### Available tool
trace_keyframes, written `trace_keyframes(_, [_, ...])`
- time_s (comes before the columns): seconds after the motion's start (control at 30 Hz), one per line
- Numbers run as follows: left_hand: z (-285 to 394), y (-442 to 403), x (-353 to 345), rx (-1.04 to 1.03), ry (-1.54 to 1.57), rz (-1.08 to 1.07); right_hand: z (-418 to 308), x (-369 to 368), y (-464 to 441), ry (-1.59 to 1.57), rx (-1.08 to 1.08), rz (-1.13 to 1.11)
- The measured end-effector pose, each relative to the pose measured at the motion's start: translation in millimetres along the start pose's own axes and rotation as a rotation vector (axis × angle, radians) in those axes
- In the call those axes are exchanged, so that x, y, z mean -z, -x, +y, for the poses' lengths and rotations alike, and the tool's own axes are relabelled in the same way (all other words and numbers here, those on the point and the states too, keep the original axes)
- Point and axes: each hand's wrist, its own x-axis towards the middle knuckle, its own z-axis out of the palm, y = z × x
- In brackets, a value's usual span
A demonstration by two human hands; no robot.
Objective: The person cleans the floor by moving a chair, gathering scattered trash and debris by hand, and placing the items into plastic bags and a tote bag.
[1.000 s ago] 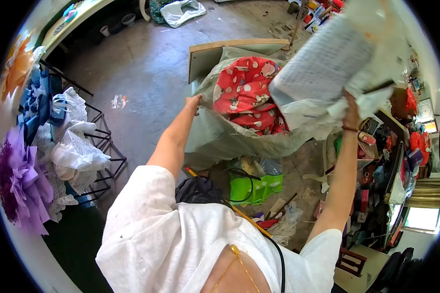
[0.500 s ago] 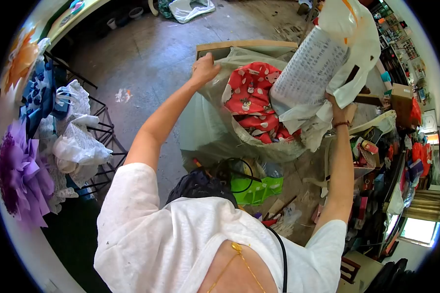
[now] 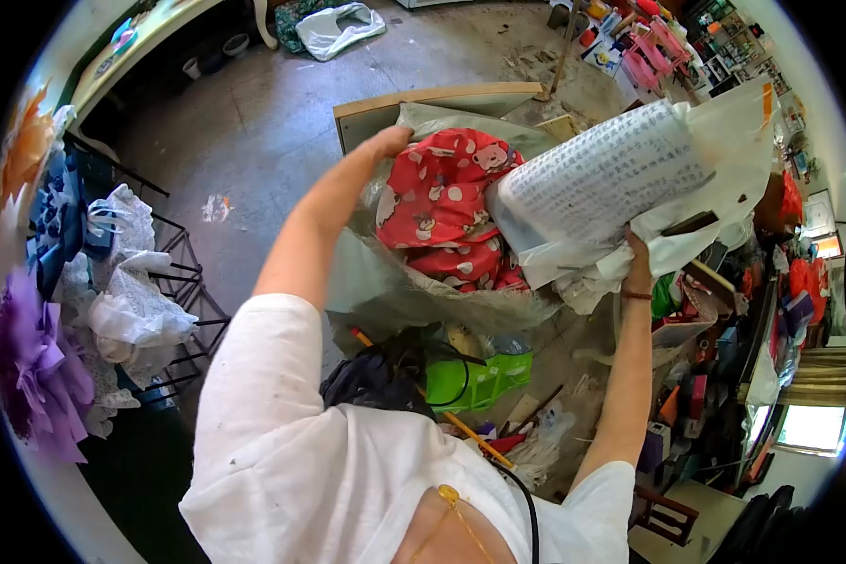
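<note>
Your right hand point(image 3: 638, 266) pinches crumpled plastic point(image 3: 587, 285) at the near side of the printed white bundle point(image 3: 602, 167), whose long axis slants from the sack's point(image 3: 442, 305) mouth forward and rightward; your left hand point(image 3: 390, 141), farther away, curls over the sack's left rim beside red cloth point(image 3: 437, 188).

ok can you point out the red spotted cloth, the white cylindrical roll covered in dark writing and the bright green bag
Red spotted cloth point(image 3: 442, 195), head view: its upper folds.
White cylindrical roll covered in dark writing point(image 3: 603, 171), head view: its written side.
Bright green bag point(image 3: 499, 376), head view: its right-hand part.
</note>
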Motion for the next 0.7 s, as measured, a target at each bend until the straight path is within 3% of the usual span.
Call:
trace_keyframes(0.03, [27, 2, 34, -0.066, -0.1, -0.115, -19, -4, 9, -0.036, -0.023, 0.006])
trace_keyframes(0.1, [74, 10, 89, 0.229, 0.21, -0.315, -34, -3, 3, 0.114, 0.055, -0.057])
trace_keyframes(0.17, [73, -10, 112, 0.063, 0.146, -0.044, -76, -18, 15, 0.178, 0.07, -0.103])
trace_keyframes(0.2, [82, -16, 122, 0.061, 0.143, -0.041, -87, -19, 9, 0.16, 0.065, -0.158])
trace_keyframes(0.27, [104, -33, 137, -0.012, 0.135, 0.393, -86, -16, -25, 0.215, 0.108, -0.11])
trace_keyframes(0.3, [113, -42, 140, -0.015, 0.132, 0.396, -95, -21, -25, 0.166, 0.134, -0.154])
trace_keyframes(0.37, [129, -55, 142, 0.059, 0.145, 0.606, -103, -36, -23, 0.113, 0.161, -0.198])
trace_keyframes(0.5, [142, -65, 153, 0.264, 0.363, 0.626, -76, -69, -53, 1.076, 1.232, 0.061])
trace_keyframes(0.53, [142, -69, 154, 0.3, 0.419, 0.626, -56, -81, -71, 1.342, 0.908, -0.156])
trace_keyframes(0.57, [139, -68, 157, 0.29, 0.441, 0.611, -43, -104, -63, 1.101, 1.212, -0.137])
trace_keyframes(0.7, [124, -62, 174, 0.177, 0.426, 0.444, -27, -186, -9, 0.605, 0.912, -0.555])
